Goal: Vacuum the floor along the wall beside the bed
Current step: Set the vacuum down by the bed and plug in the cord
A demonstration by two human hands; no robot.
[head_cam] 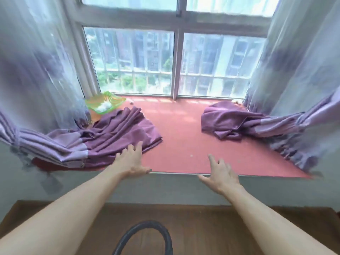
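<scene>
A dark vacuum hose [147, 234] loops up from the bottom edge over the brown wooden floor [202, 229]; the rest of the vacuum is out of view. My left hand [131, 162] reaches over the front edge of the red window ledge [184, 144], fingers spread, touching the purple curtain [119, 133] heaped there. My right hand [220, 173] hovers open at the ledge's edge and holds nothing. No bed is in sight.
A second purple curtain heap [231, 120] lies on the ledge's right. A green basket [104, 103] sits in the back left corner. Sheer drapes hang at both sides of the large window [174, 61]. A grey wall [165, 188] drops below the ledge to the floor.
</scene>
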